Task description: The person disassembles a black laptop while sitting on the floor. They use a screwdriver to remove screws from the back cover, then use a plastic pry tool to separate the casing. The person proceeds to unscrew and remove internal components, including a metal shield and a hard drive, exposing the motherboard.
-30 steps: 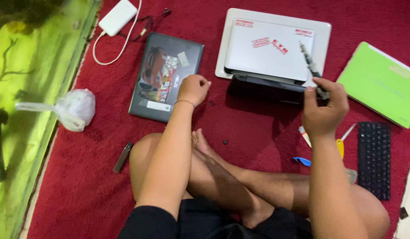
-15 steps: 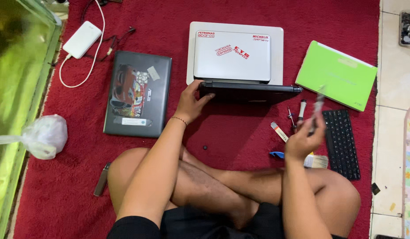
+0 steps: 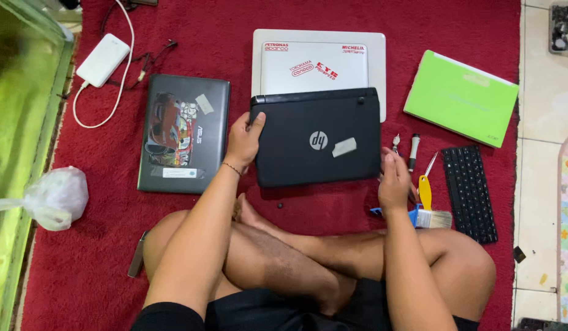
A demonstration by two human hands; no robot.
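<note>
A closed black laptop [image 3: 318, 138] lies flat on the red carpet [image 3: 333, 18] in front of my crossed legs. Its far edge overlaps a white laptop [image 3: 321, 61] with stickers. My left hand [image 3: 244, 140] grips the black laptop's left edge, thumb on top. At the laptop's right edge rests my right hand [image 3: 394, 181], fingers straight and holding nothing. Just right of that hand lie two small screwdrivers [image 3: 414, 151] and a yellow-handled brush [image 3: 426, 205].
A dark grey laptop [image 3: 183, 132] with a car sticker lies at left. A green laptop [image 3: 461, 98] and a loose black keyboard [image 3: 469, 193] lie at right. A white power bank [image 3: 103, 59], a plastic bag [image 3: 54, 196] and a glass tank [image 3: 20, 116] are far left. A small screw [image 3: 280, 205] sits near my foot.
The black laptop has come down from edge-on at the white laptop to flat and closed nearer me. My right hand has let go of the screwdriver and dropped to the laptop's right edge.
</note>
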